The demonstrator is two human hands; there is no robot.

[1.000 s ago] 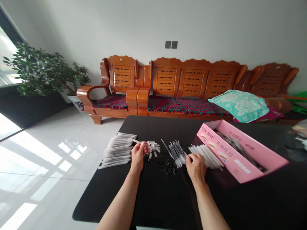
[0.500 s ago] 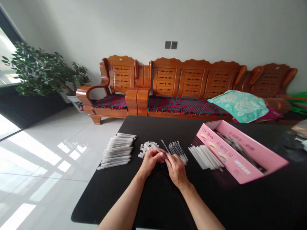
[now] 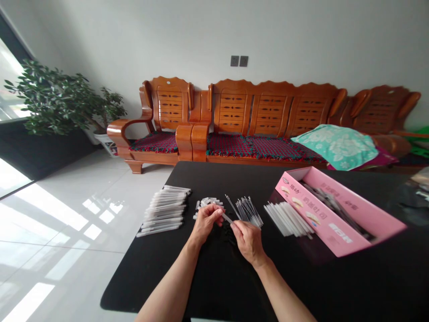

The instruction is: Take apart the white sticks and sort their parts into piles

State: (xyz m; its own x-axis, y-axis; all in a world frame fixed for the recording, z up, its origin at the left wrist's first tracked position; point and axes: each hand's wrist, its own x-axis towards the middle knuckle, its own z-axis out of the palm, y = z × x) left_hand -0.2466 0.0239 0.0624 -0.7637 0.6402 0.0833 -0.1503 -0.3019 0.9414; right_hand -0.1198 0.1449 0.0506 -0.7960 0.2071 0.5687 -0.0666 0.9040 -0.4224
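Note:
Between my two hands is a translucent white pen barrel (image 3: 227,218), held slanting above the table. My left hand (image 3: 207,222) pinches its upper left end, and the fingers of my right hand (image 3: 248,239) close on its lower right end. Small black pieces (image 3: 228,235) lie beneath, partly hidden by the hands. Just behind my left hand is a heap of short white pen caps (image 3: 208,202). Thin pen refills (image 3: 247,209) fan out beyond my right hand. More empty white barrels (image 3: 288,219) lie in a row to the right.
Several whitish pens with dark ends (image 3: 164,212) are stacked at the table's left. A pink box (image 3: 342,232) holding dark grey sticks stands at the right on the black table (image 3: 161,277). Behind are a wooden sofa (image 3: 268,112) and a potted plant (image 3: 60,98).
My hands have drawn slightly apart, my left to the left and my right a little right and down. More of the barrel between them now shows.

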